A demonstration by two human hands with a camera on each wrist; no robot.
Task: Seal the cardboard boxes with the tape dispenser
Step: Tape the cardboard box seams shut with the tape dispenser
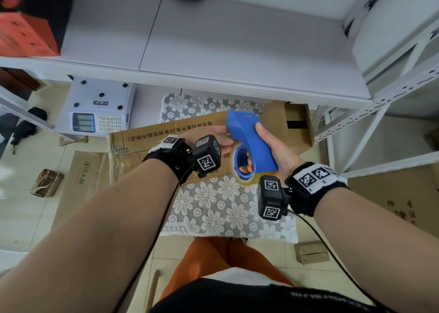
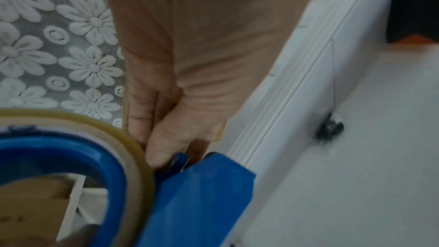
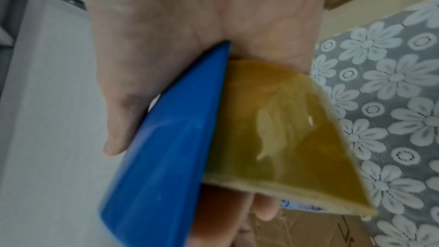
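While the right hand (image 1: pixel 273 151) wraps round the blue tape dispenser (image 1: pixel 249 141) above a flattened cardboard box (image 1: pixel 166 132) on the flowery cloth (image 1: pixel 213 208), the left hand (image 1: pixel 219 138) pinches its front; left wrist shows fingertips (image 2: pixel 159 155) at the tape roll (image 2: pixel 133 155); right wrist just shows the thumb (image 3: pixel 118 129) curled on blue plastic.

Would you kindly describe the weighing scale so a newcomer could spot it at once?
Start at the white shelf across the top of the head view and look beneath its left end. The scale stands there on the floor, left of the flowered cloth. Among brown cardboard, only it is white, with a keypad and displays.
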